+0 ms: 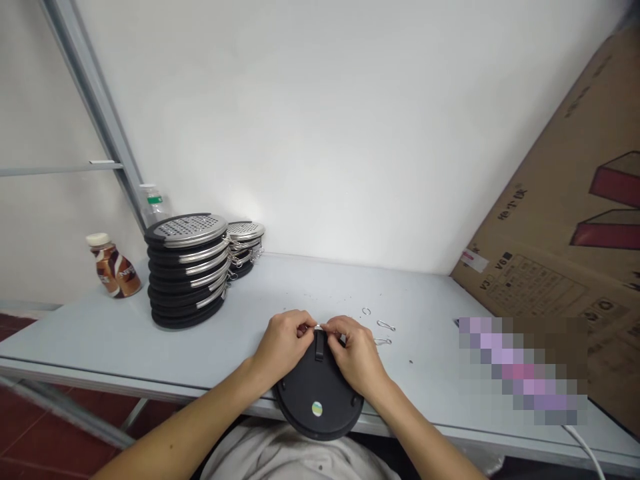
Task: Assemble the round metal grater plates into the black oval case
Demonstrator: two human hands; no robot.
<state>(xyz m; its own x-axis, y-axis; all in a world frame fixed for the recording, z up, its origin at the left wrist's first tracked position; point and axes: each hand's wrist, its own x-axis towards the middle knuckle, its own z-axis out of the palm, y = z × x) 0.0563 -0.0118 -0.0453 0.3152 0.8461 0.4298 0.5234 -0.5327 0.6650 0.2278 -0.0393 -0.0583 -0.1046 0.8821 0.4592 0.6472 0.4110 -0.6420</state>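
My left hand (pixel 280 343) and my right hand (pixel 353 353) meet at the top edge of a round black grater (pixel 305 407), which lies face down and tilts over the table's front edge. Between my fingertips I pinch a small metal clip (pixel 318 327) at the end of the grater's black strap (pixel 319 345). Just right of my right hand lie several loose wire hooks, the nearest being a wire hook (pixel 383 341) partly hidden by my fingers. Another wire hook (pixel 386 325) lies a little farther back.
Two stacks of black-and-steel graters (pixel 187 267) (pixel 244 247) stand on the pale table (pixel 425 313) at the back left. Behind them are a brown drink bottle (pixel 114 267) and a clear bottle (pixel 151 203). A large cardboard box (pixel 550 200) leans at the right.
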